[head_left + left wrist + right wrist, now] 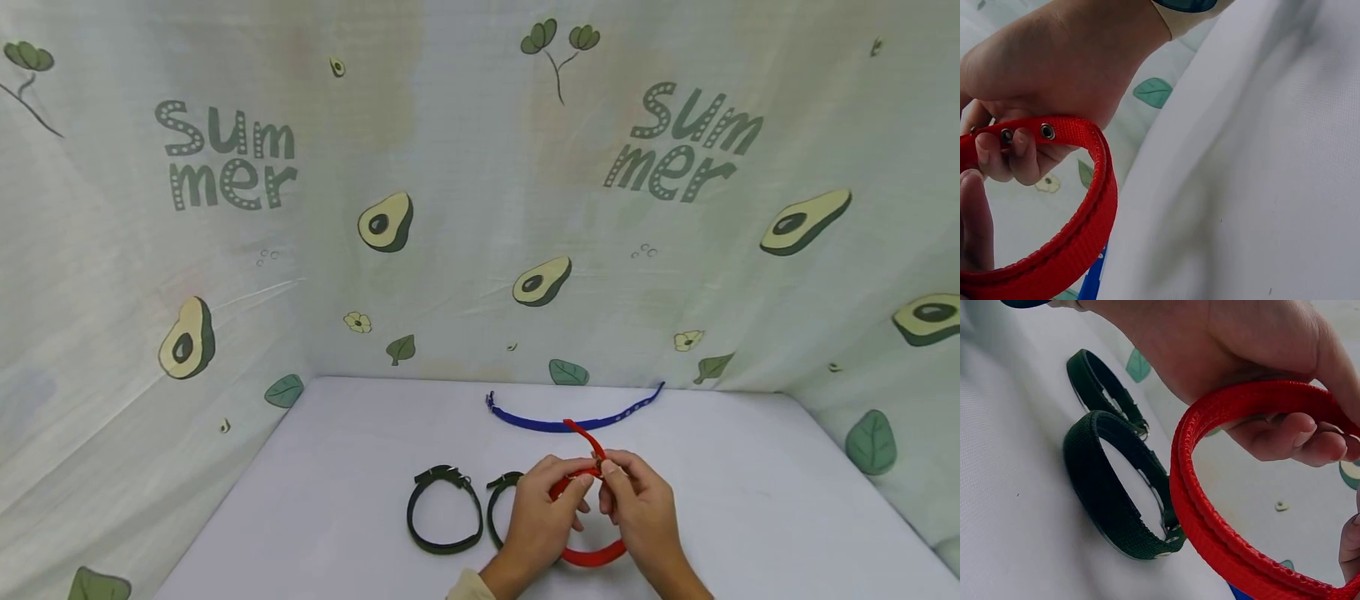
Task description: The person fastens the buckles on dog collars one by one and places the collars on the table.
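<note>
A red collar [596, 557], a webbing strap with metal eyelets, is bent into a loop between my two hands. The left hand [542, 510] pinches the strap close to the buckle, and its curled fingers lie along the eyelets in the left wrist view. Thumb and fingers of my right hand [643, 508] grip the collar where strap and buckle meet. The free red end sticks up past the fingertips. In the right wrist view the padded band [1204, 506] hangs below the right hand. The buckle itself is mostly covered by fingers.
Two dark green collars, a left one [444, 547] and one [491, 508] partly behind my left hand, stand as fastened loops on the white table [315, 467]. A blue collar [540, 427] lies stretched out farther back. A printed cloth [450, 167] walls the table in.
</note>
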`<state>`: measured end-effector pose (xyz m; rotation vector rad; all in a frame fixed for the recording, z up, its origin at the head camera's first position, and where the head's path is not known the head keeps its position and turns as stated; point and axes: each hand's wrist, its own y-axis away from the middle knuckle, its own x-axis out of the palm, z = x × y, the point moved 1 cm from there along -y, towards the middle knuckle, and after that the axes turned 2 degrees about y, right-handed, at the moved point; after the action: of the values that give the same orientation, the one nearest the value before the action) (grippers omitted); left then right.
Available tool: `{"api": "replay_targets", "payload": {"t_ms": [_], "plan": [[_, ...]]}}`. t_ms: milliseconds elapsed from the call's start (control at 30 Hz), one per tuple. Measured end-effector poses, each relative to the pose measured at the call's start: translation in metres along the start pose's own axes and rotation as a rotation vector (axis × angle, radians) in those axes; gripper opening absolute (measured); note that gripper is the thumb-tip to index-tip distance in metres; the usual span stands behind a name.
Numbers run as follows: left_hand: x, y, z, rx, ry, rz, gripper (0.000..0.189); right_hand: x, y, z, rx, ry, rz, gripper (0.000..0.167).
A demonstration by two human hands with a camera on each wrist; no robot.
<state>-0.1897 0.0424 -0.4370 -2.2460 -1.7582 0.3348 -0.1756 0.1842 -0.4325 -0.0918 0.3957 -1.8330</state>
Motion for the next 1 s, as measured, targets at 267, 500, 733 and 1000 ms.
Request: {"api": "replay_targets", "payload": {"t_ms": [267, 500, 733, 1000], "plan": [[-0.0007, 0.0003, -0.0011, 0.031, 0.034, 0.012, 0.021, 0.0029, 0.0011, 0.0022, -0.007, 0.035, -0.017, 0.018], [0.0018, 0.0014, -0.0026, -0.048, 0.110, 0.031, 0.020, 0.0032, 0.0026, 0.0010, -0.002, 0.036, -0.036, 0.017], [0.0017, 0.0026, -0.0026, -0.125, 0.155, 0.032, 0.020, 0.0031, 0.0035, -0.0001, 0.037, 0.015, 0.009, 0.020], [0.0002, 0.0017, -0.0018, -0.149, 0.153, 0.043, 0.020, 0.0034, 0.0031, -0.0008, -0.005, 0.014, 0.018, 0.018]]}}
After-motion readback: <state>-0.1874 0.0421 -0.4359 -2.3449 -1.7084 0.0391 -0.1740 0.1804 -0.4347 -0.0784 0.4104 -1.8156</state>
